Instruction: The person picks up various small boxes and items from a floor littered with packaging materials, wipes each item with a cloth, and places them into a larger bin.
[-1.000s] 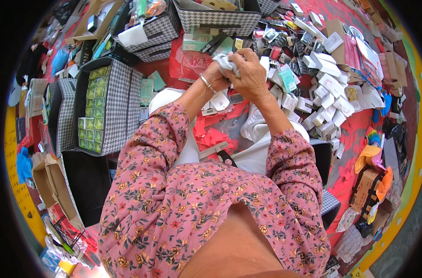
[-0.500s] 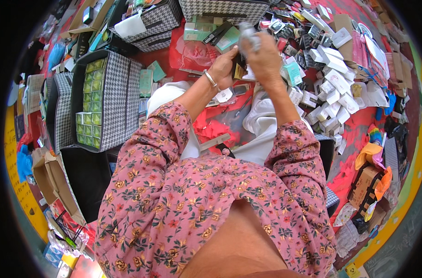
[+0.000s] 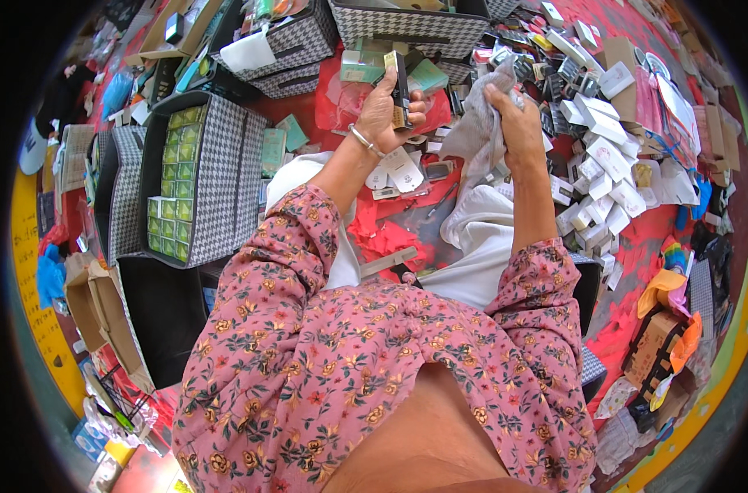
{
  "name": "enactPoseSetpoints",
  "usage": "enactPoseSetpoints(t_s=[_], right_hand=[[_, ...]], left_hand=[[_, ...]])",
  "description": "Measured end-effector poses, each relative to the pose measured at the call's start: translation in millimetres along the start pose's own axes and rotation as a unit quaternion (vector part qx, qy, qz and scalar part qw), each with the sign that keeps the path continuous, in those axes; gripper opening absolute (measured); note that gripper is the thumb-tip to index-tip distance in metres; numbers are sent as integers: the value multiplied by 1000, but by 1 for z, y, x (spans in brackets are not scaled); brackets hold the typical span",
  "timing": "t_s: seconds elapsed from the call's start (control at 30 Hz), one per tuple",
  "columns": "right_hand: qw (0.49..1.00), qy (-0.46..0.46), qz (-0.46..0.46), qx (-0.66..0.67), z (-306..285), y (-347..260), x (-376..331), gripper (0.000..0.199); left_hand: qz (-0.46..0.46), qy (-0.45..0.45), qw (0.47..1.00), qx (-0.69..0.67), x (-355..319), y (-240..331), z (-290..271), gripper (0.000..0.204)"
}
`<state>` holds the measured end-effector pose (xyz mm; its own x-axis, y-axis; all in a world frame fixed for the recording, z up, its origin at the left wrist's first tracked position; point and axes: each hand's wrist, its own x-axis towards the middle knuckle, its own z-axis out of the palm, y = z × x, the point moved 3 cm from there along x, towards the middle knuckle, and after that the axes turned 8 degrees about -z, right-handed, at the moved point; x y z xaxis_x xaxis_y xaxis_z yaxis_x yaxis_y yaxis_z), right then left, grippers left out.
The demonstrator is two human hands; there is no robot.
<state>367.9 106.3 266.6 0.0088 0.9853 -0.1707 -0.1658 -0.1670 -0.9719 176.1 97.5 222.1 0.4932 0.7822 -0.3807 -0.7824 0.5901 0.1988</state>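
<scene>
Upright in my left hand (image 3: 377, 117) is a slim black box (image 3: 399, 82) with gold markings, my fingers wrapped around its lower part. To the right, apart from the box, my right hand (image 3: 520, 123) grips a crumpled grey cloth (image 3: 479, 123) that hangs down on its left side. Beneath my left hand lie white rounded tags (image 3: 403, 169). Pale green boxes (image 3: 362, 66) rest on red plastic just beyond the black box.
A houndstooth storage box (image 3: 230, 177) holds rows of green boxes (image 3: 173, 185) at the left. More houndstooth bins (image 3: 407, 29) stand at the far side. Many small white boxes (image 3: 604, 164) are heaped on the right, beside an open cardboard carton (image 3: 653, 345). White fabric (image 3: 476, 246) covers my lap.
My hands have moved apart. The cloth, blurred near the box before, now hangs to the right in my right hand, while my left hand has raised the box into plain sight.
</scene>
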Motion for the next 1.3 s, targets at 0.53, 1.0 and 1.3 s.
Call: enactPoseSetpoints(t_s=[0.53,1.0,1.3], right_hand=[[828,31,-354,-435,32,-5,12,22],[915,30,-313,-252,45,-5,12,27],[907,-363,-42,-209,58,-2,-40,24]], left_hand=[[-123,32,981,146,2,-41,-4,32],[-122,-28,986,108,3,-26,-13,33],[2,-6,999,-41,-2,10,-28,37]])
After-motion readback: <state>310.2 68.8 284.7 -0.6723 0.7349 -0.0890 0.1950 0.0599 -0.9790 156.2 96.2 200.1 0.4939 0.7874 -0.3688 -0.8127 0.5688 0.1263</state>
